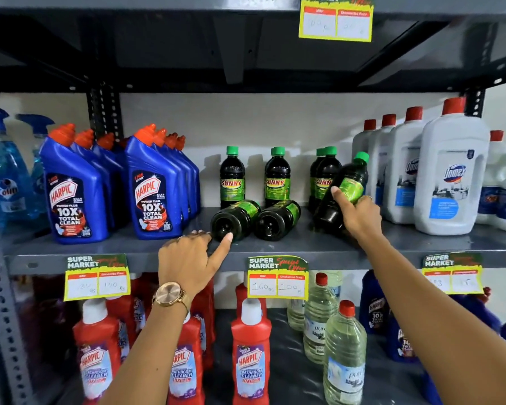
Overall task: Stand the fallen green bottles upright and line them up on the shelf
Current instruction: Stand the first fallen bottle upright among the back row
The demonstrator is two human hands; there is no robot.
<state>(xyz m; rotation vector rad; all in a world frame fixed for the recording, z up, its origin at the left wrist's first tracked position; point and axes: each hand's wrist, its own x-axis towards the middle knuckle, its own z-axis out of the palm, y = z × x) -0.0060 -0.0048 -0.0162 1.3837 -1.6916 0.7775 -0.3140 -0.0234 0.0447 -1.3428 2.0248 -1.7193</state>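
Observation:
Dark bottles with green caps and green SUNNY labels stand on the grey middle shelf (304,247). One upright bottle (232,178) is at the left, a second (277,176) beside it, and a pair (324,176) further right. Two bottles lie on their sides, bases toward me: one (235,219) at the left, the other (276,220) next to it. My right hand (358,213) grips a tilted bottle (343,191), its base near the shelf. My left hand (189,260) touches the base of the left fallen bottle with thumb and fingertips.
Blue Harpic bottles (155,188) crowd the shelf to the left, white Domex jugs (450,176) to the right. Yellow price tags (277,277) hang on the shelf edge. The lower shelf holds red Harpic bottles (250,355) and clear bottles (344,355).

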